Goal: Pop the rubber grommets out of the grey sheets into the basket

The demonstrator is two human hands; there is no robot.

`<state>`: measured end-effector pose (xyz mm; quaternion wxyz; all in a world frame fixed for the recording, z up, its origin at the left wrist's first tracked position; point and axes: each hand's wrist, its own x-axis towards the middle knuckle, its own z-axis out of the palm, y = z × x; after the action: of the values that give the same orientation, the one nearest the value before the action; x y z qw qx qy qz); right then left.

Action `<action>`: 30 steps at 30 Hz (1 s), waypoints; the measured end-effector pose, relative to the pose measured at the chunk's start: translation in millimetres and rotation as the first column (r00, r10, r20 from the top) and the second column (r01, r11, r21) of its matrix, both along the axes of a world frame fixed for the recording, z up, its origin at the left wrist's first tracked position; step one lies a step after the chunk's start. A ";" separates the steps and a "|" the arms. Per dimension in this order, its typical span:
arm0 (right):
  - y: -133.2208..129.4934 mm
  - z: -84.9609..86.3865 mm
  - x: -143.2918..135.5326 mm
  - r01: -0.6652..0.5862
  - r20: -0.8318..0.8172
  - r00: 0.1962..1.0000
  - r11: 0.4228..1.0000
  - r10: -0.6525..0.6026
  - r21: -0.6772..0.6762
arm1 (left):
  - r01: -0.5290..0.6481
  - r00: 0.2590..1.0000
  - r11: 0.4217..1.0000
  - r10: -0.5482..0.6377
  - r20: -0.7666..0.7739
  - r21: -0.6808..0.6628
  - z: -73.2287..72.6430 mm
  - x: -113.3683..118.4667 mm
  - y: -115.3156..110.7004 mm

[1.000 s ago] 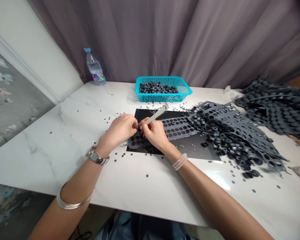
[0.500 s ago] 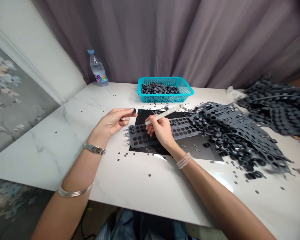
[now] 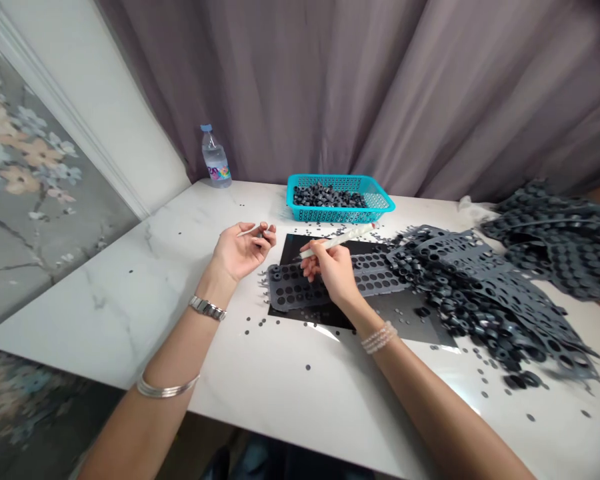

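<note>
My left hand point(image 3: 243, 250) is raised above the table, palm turned up, its curled fingertips pinching a small black ring point(image 3: 265, 233). In my right hand point(image 3: 333, 267) is a white pen-like tool point(image 3: 343, 241), its tip pointing left over a dark rubber sheet with rows of round holes point(image 3: 290, 292). That sheet lies on a black mat point(image 3: 300, 244). A heap of black rubber rings point(image 3: 473, 313) sits to the right, beside and on more perforated sheets point(image 3: 525, 293).
A turquoise basket point(image 3: 340, 215) with many small black parts stands at the back. Left of it is a water bottle point(image 3: 216, 160). More dark sheets point(image 3: 565, 233) are piled at the far right. Small black discs are scattered over the white table point(image 3: 180, 347).
The view has shifted, so things appear lower and further right. My left hand has turned palm up and its fingers have curled around the black ring. The right hand keeps the pen-like tool.
</note>
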<state>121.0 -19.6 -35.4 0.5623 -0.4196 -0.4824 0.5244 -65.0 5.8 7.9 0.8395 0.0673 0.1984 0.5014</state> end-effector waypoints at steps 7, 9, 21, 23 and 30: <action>10.2 -12.6 -17.9 0.005 0.259 0.966 1.000 -0.004 -0.002 | 0.192 0.600 0.939 0.116 -0.791 0.284 -10.4 -1.8 3.0; 10.1 -18.4 -19.5 0.006 0.311 0.950 0.999 -0.018 0.039 | 0.379 0.145 0.867 0.290 -0.946 0.324 -12.3 -3.6 1.3; 6.8 -23.1 -17.2 -0.051 0.465 0.885 0.988 -0.024 0.149 | 0.763 -0.328 0.620 0.616 -0.717 0.184 -13.4 1.0 -7.1; 6.7 -23.2 -17.2 -0.048 0.469 0.883 0.987 -0.030 0.155 | 0.768 -0.271 0.591 0.650 -0.710 0.248 -18.7 1.7 -6.5; 7.5 -26.4 -16.6 -0.041 0.471 0.881 0.985 -0.044 0.169 | 0.721 -0.137 0.577 0.661 -0.737 0.383 -27.5 0.7 -5.5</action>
<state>104.4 -12.1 -61.8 0.4624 -0.4843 -0.6488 0.3616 -64.3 0.3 -19.5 0.2302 0.8009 0.4935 0.2492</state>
